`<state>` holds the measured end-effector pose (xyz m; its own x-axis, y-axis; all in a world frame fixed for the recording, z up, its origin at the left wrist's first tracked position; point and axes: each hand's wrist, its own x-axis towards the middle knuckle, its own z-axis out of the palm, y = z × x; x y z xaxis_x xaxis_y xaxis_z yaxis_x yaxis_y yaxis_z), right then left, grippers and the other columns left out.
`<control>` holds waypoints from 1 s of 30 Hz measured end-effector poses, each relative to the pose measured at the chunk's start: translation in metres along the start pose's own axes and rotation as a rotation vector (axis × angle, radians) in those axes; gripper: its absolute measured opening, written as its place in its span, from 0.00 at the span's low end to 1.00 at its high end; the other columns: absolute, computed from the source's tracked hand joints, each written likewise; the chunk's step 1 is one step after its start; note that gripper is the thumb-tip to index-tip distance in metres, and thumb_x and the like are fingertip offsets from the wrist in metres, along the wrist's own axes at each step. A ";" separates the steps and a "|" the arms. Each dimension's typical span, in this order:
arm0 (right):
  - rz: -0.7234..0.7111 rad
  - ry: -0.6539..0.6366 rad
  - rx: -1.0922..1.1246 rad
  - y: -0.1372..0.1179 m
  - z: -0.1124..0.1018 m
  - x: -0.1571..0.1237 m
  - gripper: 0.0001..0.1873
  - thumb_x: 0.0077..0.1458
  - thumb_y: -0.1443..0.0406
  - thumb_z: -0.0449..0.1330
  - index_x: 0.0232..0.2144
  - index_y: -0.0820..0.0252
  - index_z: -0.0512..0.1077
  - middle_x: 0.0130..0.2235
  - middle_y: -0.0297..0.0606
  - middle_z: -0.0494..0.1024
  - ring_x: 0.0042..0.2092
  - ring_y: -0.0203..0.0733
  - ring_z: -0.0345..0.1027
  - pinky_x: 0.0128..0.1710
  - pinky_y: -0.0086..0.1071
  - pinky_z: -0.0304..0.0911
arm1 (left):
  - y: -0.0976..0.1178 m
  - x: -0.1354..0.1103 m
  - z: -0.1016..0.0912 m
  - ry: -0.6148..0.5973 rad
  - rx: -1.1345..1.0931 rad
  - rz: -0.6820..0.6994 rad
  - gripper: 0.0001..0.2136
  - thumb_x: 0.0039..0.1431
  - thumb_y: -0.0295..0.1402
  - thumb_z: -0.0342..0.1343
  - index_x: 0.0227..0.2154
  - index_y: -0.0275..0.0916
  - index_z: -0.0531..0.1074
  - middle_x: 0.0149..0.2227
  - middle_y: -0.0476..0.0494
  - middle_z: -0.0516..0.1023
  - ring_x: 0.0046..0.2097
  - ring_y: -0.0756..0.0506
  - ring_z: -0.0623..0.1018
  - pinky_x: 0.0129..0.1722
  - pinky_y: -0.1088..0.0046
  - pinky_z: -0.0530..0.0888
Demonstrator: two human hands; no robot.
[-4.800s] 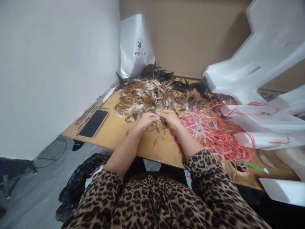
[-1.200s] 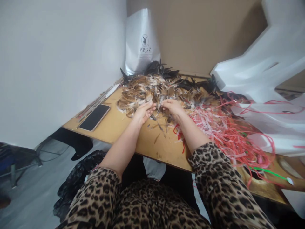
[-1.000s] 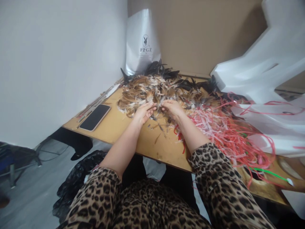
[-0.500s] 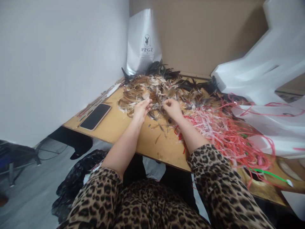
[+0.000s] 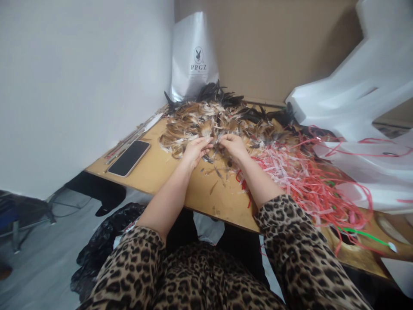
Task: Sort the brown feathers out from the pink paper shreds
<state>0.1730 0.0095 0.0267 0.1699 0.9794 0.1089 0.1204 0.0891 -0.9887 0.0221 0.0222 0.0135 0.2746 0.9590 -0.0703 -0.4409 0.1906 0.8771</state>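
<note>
A loose pile of brown, white and black feathers (image 5: pixel 183 122) covers the back of the table. At its near edge my left hand (image 5: pixel 195 150) is closed in a pinch on a pale-tipped brown feather (image 5: pixel 206 130), which stands up from the fingertips. Just to the right, my right hand (image 5: pixel 234 145) has thumb and forefinger pressed together, close to the left fingertips. Whatever sits in that right pinch is too small to make out. Small loose feathers (image 5: pixel 213 187) lie on the wood below the hands.
Red and pink ribbon strips (image 5: pixel 300 181) are heaped to the right. A phone (image 5: pixel 129 158) rests at the table's left, near thin sticks (image 5: pixel 127 140). Behind the feathers stands a white bag (image 5: pixel 195 56); white plastic sheeting (image 5: pixel 342 94) bulges at the right. A black bag (image 5: pixel 100 245) lies below.
My left hand has shifted slightly right with the feather, and its fingertips are now nearer the right hand's. The right hand has stayed almost in place, fingers still pinched.
</note>
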 end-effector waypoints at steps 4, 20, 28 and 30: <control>0.069 -0.028 0.122 -0.001 0.001 -0.001 0.11 0.35 0.61 0.62 0.23 0.62 0.69 0.18 0.30 0.69 0.20 0.30 0.58 0.20 0.25 0.51 | 0.002 -0.001 0.000 -0.028 -0.060 -0.076 0.05 0.47 0.26 0.59 0.29 0.32 0.73 0.32 0.42 0.78 0.28 0.53 0.76 0.26 0.82 0.69; 0.130 -0.235 -0.204 0.001 -0.014 -0.001 0.07 0.36 0.63 0.59 0.21 0.63 0.70 0.16 0.29 0.67 0.18 0.28 0.54 0.19 0.25 0.48 | 0.006 0.001 -0.004 -0.041 -0.306 -0.207 0.04 0.53 0.21 0.52 0.27 0.32 0.70 0.26 0.47 0.74 0.26 0.57 0.73 0.24 0.87 0.68; -0.159 -0.189 -0.168 -0.016 -0.004 -0.006 0.15 0.37 0.59 0.64 0.28 0.63 0.73 0.26 0.34 0.74 0.26 0.32 0.62 0.29 0.28 0.59 | 0.000 0.004 -0.004 -0.047 -0.244 -0.167 0.03 0.52 0.20 0.53 0.27 0.31 0.70 0.24 0.46 0.74 0.26 0.57 0.74 0.25 0.87 0.70; -0.207 -0.188 -0.145 -0.015 0.002 -0.007 0.15 0.37 0.59 0.64 0.27 0.63 0.72 0.28 0.35 0.75 0.28 0.33 0.64 0.31 0.29 0.60 | -0.001 0.003 -0.002 -0.050 -0.223 -0.161 0.02 0.51 0.21 0.54 0.27 0.30 0.71 0.23 0.46 0.74 0.25 0.57 0.73 0.25 0.87 0.70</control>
<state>0.1678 0.0014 0.0401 -0.0548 0.9606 0.2724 0.2741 0.2768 -0.9210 0.0213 0.0255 0.0114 0.3956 0.9021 -0.1725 -0.5634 0.3867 0.7301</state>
